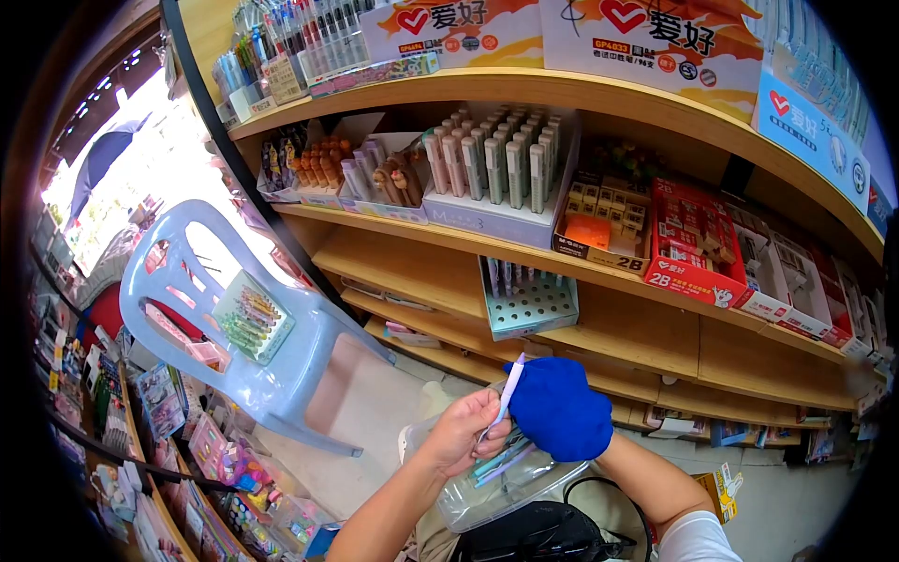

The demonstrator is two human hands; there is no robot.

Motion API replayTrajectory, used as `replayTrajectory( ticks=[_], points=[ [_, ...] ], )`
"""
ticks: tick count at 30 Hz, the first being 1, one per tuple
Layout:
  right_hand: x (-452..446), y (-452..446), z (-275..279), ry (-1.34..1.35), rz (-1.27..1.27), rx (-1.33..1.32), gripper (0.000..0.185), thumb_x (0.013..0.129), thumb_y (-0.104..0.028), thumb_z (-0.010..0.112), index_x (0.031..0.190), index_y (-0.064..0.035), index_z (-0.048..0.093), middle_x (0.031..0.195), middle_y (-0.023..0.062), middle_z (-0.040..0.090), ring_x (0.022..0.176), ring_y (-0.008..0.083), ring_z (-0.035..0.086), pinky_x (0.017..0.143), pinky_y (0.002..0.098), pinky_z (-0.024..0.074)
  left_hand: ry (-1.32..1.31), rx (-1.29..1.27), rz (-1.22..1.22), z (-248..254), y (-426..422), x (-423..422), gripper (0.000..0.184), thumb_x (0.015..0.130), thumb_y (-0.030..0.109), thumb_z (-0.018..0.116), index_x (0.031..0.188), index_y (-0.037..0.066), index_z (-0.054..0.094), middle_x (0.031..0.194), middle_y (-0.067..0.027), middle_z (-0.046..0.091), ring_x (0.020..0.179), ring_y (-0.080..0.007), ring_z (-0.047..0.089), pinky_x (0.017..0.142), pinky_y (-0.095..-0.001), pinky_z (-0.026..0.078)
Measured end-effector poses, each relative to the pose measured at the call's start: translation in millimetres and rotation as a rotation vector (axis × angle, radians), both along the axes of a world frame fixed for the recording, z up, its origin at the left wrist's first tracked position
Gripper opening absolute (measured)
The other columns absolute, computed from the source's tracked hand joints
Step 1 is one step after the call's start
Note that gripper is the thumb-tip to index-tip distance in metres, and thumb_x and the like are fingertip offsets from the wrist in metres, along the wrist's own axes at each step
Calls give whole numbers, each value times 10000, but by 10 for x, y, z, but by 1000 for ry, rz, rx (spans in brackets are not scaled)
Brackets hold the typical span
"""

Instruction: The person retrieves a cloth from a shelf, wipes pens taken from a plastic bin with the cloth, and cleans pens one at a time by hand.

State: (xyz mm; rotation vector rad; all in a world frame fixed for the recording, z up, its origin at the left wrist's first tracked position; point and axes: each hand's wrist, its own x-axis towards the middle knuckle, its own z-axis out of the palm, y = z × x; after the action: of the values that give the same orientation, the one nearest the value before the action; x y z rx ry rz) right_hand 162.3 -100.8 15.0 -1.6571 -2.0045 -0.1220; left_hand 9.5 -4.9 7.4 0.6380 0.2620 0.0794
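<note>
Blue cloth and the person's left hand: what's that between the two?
In the head view, a pale pen, gripped by the left hand, slants up at the left edge of the blue cloth; whether pen and cloth touch is unclear.

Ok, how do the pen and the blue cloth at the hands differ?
The pen is slim and straight; the blue cloth is wider and bunched. The pen is pale lilac-white, the blue cloth deep blue. The pen slants up from the left hand; the blue cloth hides the right hand. Both are close together.
</note>
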Motion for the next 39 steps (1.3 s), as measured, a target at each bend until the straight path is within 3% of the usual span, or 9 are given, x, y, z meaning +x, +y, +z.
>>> replayTrajectory(
  ticks=[4, 7, 13, 19, 28, 31, 34, 37, 39],
  points=[
    [17, 21, -131, -38, 34, 118, 189, 684, -166, 560, 844, -73, 593, 806, 106, 585, 751, 278, 571, 622, 383, 450, -13, -36, -11, 33, -5, -15, 165, 896, 198, 458, 800, 76, 401, 625, -28, 404, 458, -85, 332, 403, -197, 269],
    [-26, -2, -76, -46, -53, -114, 216, 698, -167, 556, 887, -69, 592, 876, 114, 597, 820, 279, 572, 696, 385, 447, -21, -62, -22, 40, 4, -20, 160, 896, 194, 457, 801, 78, 402, 627, -30, 405, 459, -87, 333, 404, -200, 269],
    [-82, -36, -73, -15, -112, -184, 280, 725, -175, 547, 983, -69, 578, 952, 119, 599, 918, 279, 552, 822, 404, 395, 37, 59, 11, -7, -29, -13, 167, 902, 199, 447, 794, 80, 403, 621, -33, 402, 461, -87, 333, 402, -195, 264],
    [-25, -46, -85, 34, -40, -137, 278, 707, -160, 561, 969, -74, 594, 950, 115, 600, 874, 268, 571, 747, 394, 440, -20, -58, -68, -2, 25, -37, 163, 903, 209, 442, 831, 63, 438, 613, -22, 404, 437, -79, 331, 398, -191, 272],
    [75, -95, 159, 38, -78, -34, 101, 660, -108, 578, 743, -52, 561, 771, 124, 550, 709, 298, 551, 612, 379, 442, -97, -133, -64, 12, 38, -70, 194, 900, 237, 449, 841, 52, 453, 605, -6, 398, 432, -64, 334, 391, -185, 281],
    [238, -207, 322, -5, -255, -38, 188, 660, -152, 597, 830, -70, 583, 833, 147, 573, 751, 295, 563, 635, 392, 440, -125, -157, -65, -7, 66, -89, 195, 897, 239, 454, 838, 54, 460, 608, -1, 398, 433, -58, 332, 389, -183, 280],
    [347, -500, 884, 194, -50, 249, 232, 609, -207, 649, 798, -78, 608, 780, 117, 578, 742, 269, 557, 650, 364, 447, -147, -160, -71, -7, 78, -109, 195, 898, 240, 452, 837, 55, 465, 610, 4, 397, 435, -54, 332, 387, -180, 275],
    [178, -742, 1278, -44, -324, 352, 214, 585, -221, 659, 741, -82, 616, 752, 89, 585, 727, 263, 557, 654, 350, 449, -164, -165, -67, 7, 81, -101, 199, 900, 243, 450, 840, 54, 463, 611, 7, 395, 436, -52, 329, 385, -179, 275],
    [8, -778, 1295, 83, -485, 343, 180, 580, -217, 660, 693, -83, 616, 741, 78, 588, 700, 263, 557, 646, 341, 451, -183, -179, -77, 0, 88, -79, 192, 902, 231, 443, 847, 48, 464, 610, 2, 390, 441, -54, 336, 382, -181, 272]
  ],
)
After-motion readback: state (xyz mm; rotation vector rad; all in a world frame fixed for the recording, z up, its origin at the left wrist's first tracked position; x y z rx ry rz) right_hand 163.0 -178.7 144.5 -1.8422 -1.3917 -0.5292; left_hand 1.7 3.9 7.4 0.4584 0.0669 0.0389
